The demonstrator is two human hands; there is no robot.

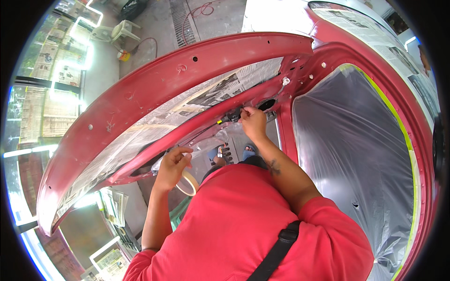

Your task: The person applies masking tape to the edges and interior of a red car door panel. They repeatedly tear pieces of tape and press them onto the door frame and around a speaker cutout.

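The red car door stands open in front of me, its window area covered with newspaper. My right hand reaches to the door's inner side. Its fingertips are pinched together against a black mechanism with a cable and a bit of yellow tape beside it; what they grip is too small to make out. My left hand is curled near the lower left of the door frame. A roll of masking tape hangs at its palm, partly hidden behind the fingers and wrist.
Plastic sheet edged with yellow-green tape covers the door opening on the right. Newspaper covers the car's glass. A plastic chair, a red hose and a floor grate lie beyond the door.
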